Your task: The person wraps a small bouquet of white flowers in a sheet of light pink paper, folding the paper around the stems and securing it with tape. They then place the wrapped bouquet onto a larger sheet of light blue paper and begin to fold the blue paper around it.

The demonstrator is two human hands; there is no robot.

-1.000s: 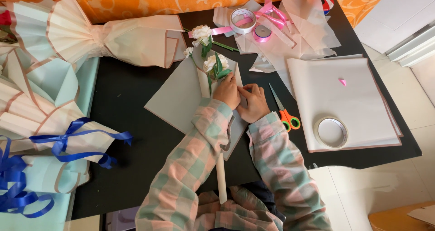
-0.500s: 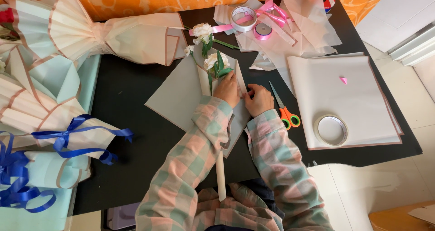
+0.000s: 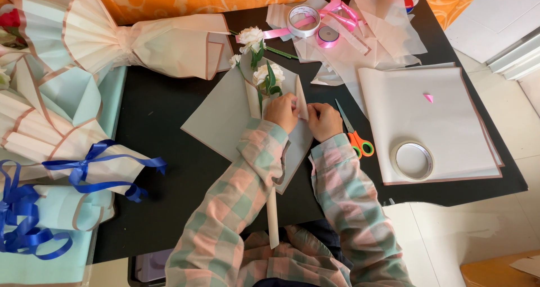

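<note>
head view: the left hand [image 3: 283, 110] and the right hand [image 3: 324, 120] meet at the centre of the frame over a grey wrapping sheet [image 3: 222, 121] laid on the black table [image 3: 157, 112]. the left fingers are pinched narrow on a folded flap of pale paper [image 3: 302, 98]; the right fingers are curled close, pressing the same fold from the other side. the white flowers [image 3: 264, 73] lie just above the hands, heads pointing to the top of the frame, stems tucked under the paper.

by the look of it the wrap is at an early stage: the flowers are placed and one fold is being made, but the sheet is mostly flat, nothing is taped and no ribbon is tied here.

counted: about three white blooms in the bunch; one pair of orange-handled scissors [image 3: 355, 138] right of the right hand; one clear tape roll [image 3: 412, 160] on a stack of cream sheets [image 3: 450, 112] at the right; one more white tape roll [image 3: 304, 20] and one pink ribbon spool [image 3: 328, 35] at the top centre, among loose translucent sheets. one finished peach bouquet [image 3: 140, 42] lies at the upper left. more wrapped bundles fill the left edge, one with a blue ribbon bow [image 3: 98, 163]; their number i cannot tell. a pale rolled tube [image 3: 273, 219] lies between the sleeves at the bottom centre.
</note>
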